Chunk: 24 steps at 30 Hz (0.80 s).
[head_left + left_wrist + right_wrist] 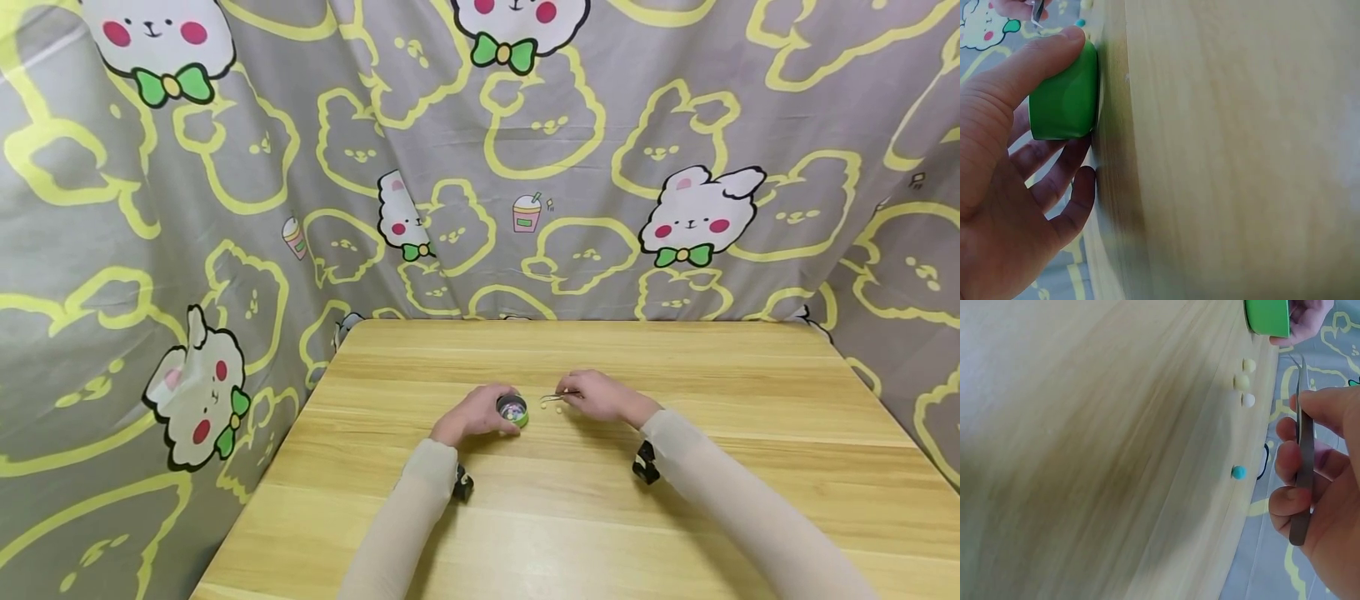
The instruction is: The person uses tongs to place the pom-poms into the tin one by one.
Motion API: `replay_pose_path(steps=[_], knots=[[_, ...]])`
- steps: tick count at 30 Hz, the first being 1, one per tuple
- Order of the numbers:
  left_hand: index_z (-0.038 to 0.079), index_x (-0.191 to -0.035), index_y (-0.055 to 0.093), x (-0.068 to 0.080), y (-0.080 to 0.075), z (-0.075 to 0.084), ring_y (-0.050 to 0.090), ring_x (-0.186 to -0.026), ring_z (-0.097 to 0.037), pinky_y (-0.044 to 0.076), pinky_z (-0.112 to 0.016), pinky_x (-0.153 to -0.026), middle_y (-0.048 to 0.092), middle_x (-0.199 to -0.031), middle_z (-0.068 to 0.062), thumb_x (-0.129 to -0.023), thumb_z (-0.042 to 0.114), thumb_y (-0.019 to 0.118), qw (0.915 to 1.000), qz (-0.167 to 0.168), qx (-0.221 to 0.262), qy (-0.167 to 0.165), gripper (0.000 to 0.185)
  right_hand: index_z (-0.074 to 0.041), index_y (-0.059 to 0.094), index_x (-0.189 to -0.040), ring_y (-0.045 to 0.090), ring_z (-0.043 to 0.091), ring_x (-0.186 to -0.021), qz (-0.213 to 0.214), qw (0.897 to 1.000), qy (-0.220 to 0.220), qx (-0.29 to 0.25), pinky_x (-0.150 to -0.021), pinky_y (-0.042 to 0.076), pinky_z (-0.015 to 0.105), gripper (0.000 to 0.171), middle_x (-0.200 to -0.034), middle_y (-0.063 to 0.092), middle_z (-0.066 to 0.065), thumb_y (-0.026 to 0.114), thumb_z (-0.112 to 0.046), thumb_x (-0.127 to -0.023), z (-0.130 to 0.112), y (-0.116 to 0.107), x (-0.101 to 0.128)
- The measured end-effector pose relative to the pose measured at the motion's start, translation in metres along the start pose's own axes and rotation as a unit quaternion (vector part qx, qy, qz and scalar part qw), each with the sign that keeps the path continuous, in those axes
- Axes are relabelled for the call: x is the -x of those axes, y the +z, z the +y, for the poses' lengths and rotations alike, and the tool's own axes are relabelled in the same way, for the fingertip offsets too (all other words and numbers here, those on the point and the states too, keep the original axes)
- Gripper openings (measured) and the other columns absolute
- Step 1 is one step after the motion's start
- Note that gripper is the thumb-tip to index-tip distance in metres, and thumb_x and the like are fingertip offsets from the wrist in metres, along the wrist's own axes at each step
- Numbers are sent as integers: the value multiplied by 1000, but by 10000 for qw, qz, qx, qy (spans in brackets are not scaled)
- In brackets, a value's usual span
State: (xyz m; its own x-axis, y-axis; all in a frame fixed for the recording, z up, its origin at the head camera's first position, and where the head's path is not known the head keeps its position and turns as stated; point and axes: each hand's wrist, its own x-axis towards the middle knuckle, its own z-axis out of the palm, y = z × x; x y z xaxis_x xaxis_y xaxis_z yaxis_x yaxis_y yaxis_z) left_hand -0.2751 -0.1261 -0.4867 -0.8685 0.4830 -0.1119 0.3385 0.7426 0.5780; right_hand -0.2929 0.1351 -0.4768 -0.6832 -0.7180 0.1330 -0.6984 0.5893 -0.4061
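While left hand grips green cup, right hand pinches tweezers, beads between.

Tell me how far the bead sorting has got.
Partly done. The green cup, held by the left hand, already has small beads inside. The right hand grips tweezers, apparently with nothing in their tips. Left on the table: three pale beads and a blue bead.

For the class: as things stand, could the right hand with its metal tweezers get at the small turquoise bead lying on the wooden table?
Probably yes: the turquoise bead lies bare on the wooden table, apart from the pale beads, close beside the right hand holding the metal tweezers.
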Motion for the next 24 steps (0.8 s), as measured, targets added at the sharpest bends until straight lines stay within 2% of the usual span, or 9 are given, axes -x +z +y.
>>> replay_pose_path(steps=[8,24], knots=[[18,-115,60,-1,1,-3,55,-99,-12,43,-30,-90,61,-107,7,-70,30,85,10000,-29,-5,-13,52,-11,67,-101,54,11,-78,109,9999,-84,48,-70,47,32,12,-92,60,-2,59,-10,-92,0,-1,4],[18,-118,60,-2,1,-3,55,-101,-13,43,-31,-90,61,-110,5,-70,31,84,10000,-30,-39,-44,55,-12,67,-104,54,10,-80,17,9998,175,25,-70,46,32,15,-94,60,-3,57,-11,-94,5,-5,11]])
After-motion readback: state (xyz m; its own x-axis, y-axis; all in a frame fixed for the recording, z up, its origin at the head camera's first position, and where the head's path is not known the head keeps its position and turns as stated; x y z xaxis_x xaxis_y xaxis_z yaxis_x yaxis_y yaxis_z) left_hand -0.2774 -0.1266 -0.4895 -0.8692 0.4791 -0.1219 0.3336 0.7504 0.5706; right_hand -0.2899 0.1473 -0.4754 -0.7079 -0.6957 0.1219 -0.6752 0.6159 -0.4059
